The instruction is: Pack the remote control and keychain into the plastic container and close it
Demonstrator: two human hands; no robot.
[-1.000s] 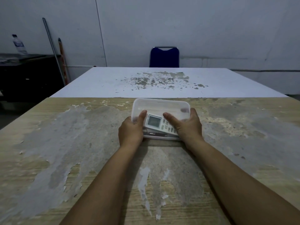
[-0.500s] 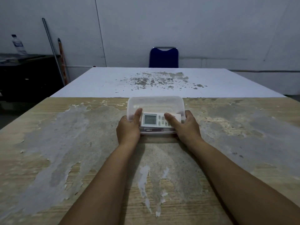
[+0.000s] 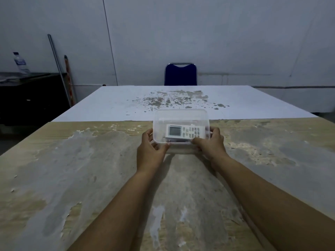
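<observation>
A clear plastic container with its lid on sits on the worn wooden table in front of me. Through the lid I see a white remote control lying lengthwise, screen to the left. A dark object lies under the remote's near edge; I cannot tell if it is the keychain. My left hand grips the container's near left corner, thumb on the front rim. My right hand holds the near right corner, fingers along the front edge and right side.
A white table with flaked patches adjoins the far edge. A blue chair stands behind it at the wall. At the left are a dark cabinet with a water bottle and leaning poles.
The container has straightened and sits slightly farther from me. My thumbs have come off the lid top and both hands now grip the near corners and front rim.
</observation>
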